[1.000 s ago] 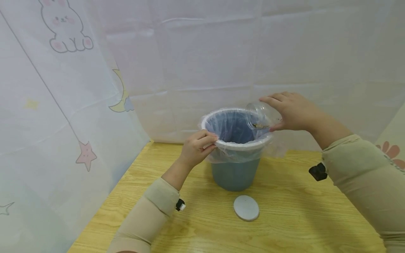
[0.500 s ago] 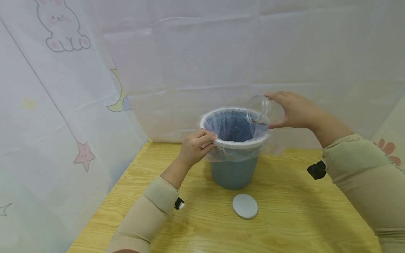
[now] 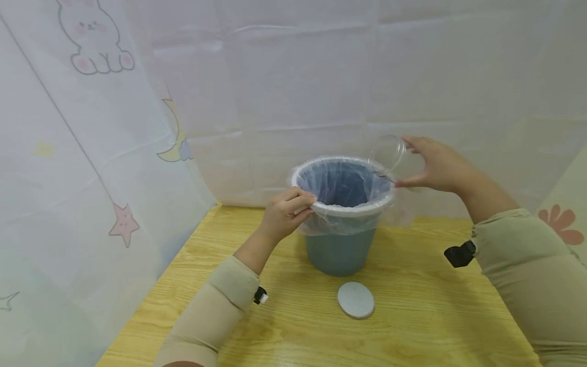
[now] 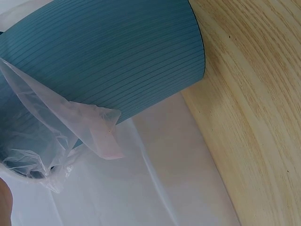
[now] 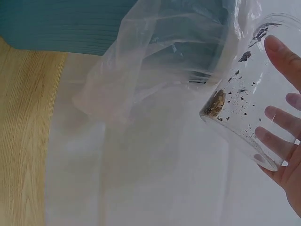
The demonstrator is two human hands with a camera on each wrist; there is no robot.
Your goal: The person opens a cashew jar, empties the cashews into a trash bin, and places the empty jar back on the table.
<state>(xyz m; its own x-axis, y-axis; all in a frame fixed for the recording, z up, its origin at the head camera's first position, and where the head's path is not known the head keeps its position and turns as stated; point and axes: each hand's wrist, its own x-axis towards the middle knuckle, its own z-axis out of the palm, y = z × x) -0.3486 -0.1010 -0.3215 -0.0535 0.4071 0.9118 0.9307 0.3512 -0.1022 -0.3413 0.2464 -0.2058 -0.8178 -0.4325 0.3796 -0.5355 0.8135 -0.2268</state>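
My right hand (image 3: 437, 165) holds a clear jar (image 3: 385, 153) tipped sideways at the right side of the bin, its mouth over the opening. In the right wrist view, dark flakes cling inside the jar (image 5: 240, 101), and a brown clump (image 5: 216, 102) sits in the corner of its base. The thumb lies along one side, with fingers showing through the clear wall. My left hand (image 3: 285, 213) grips the near-left rim of the blue bin (image 3: 340, 252), thumb outside. A clear plastic liner (image 3: 339, 224) is folded over that rim. The bin's bottom inside is hidden in shadow.
A round white disc (image 3: 355, 299) lies flat on the wood-grain table (image 3: 284, 326) in front of the bin. Behind the table hangs a pale sheet (image 3: 293, 92), with a printed one (image 3: 91, 153) at the left.
My right hand has shifted the jar a little to the right, tilting its mouth further down into the bin. My left hand stays at the rim, and the disc has not moved.
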